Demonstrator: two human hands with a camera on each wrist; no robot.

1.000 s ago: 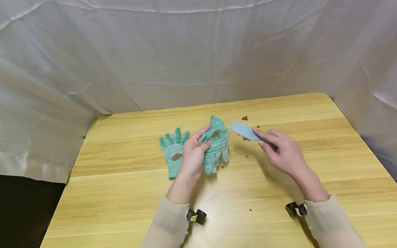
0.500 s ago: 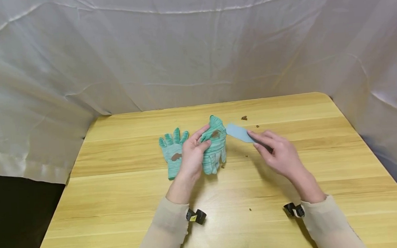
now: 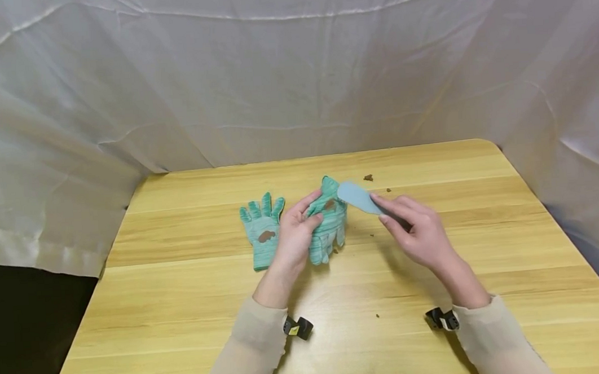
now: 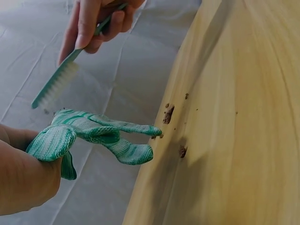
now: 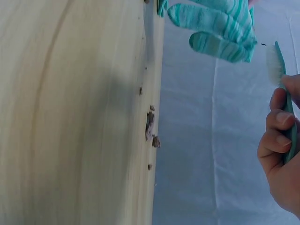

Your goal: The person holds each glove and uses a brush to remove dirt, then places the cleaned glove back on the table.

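Observation:
My left hand grips a green-and-white striped knit glove above the table, thumb on top, the glove's fingers hanging down. A brown dirt patch shows on its upper side. My right hand holds a blue-green brush by its handle, index finger along the back. In the left wrist view its white bristles face down over the glove, a small gap between them. A second matching glove lies flat on the table left of my left hand, with a brown patch on it.
Brown dirt crumbs lie scattered on the wooden table, mostly behind and beside the brush. A grey cloth curtain hangs round the back and sides. Each wrist carries a small black camera.
The brush has moved left from beside the held glove until its head overlaps the glove's right edge. Lately the held glove has shifted slightly right. The flat glove stays put.

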